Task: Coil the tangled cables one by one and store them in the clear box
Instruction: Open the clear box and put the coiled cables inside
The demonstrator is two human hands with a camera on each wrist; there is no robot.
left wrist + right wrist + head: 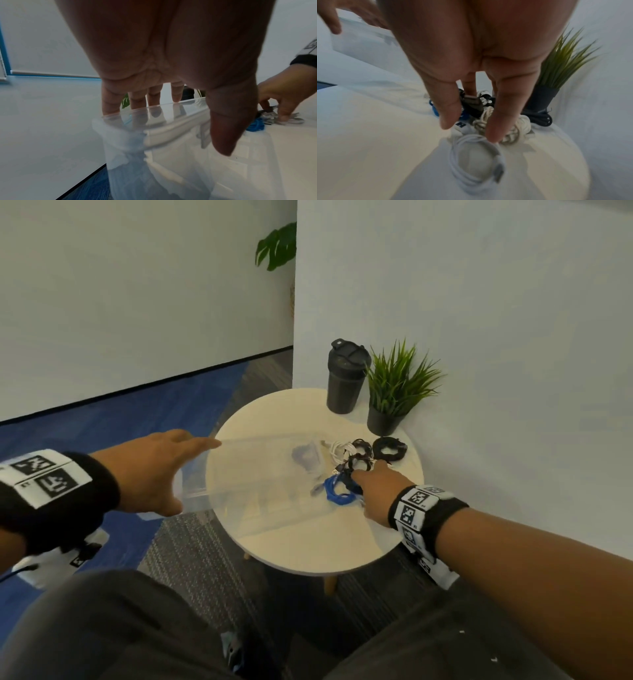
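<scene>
Here the left hand (150, 470) steadies the clear box (260, 474) at its left end: in the left wrist view the fingers (109, 100) reach straight down over the rim and the thumb (228, 128) lies along the near wall — extended, not clenched, probably to keep the light box from sliding while the other hand works. The box sits on the left half of the round table (308, 546), its left end projecting past the table edge; its contents cannot be made out through the plastic. The right hand (376, 491) is lowered onto the cable pile (356, 460) just right of the box, fingers extended; in the right wrist view one fingertip (493, 135) touches a white cable coil (476, 159), but whether anything is grasped cannot be told. A blue cable (337, 491) lies against the box's right end, and a black coil (389, 448) lies at the far right. Clearance is limited on the far side — a black shaker bottle (346, 378) and a potted plant (394, 392) stand close behind the pile, against the wall. The near table surface offers the open room for coiling.
</scene>
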